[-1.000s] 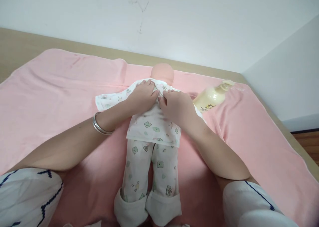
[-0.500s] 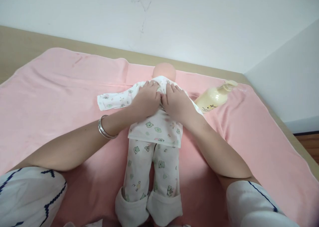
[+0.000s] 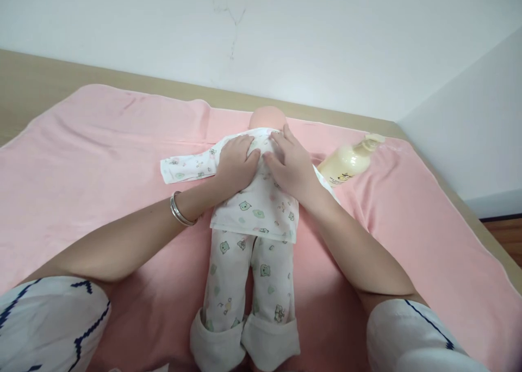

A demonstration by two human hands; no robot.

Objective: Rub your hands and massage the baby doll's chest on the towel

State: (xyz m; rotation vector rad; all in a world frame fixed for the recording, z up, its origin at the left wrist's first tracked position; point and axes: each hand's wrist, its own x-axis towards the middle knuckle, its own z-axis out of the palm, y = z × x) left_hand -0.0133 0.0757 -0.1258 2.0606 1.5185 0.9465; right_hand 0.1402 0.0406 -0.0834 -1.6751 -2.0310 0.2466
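A wrinkled pink cloth [image 3: 408,225] covers most of the table [image 3: 36,86], whose pale top shows along the far and right edges. On the cloth lie a doll [image 3: 255,214] and a bottle [image 3: 346,162].

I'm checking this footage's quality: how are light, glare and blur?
Head view: soft, diffuse light on the white wall; head view: small highlight on the yellow pump bottle, its fine print unreadable; head view: pink blanket darker beside the pajama trousers; head view: animal faces on the pajama top recognisable, without obvious motion blur.
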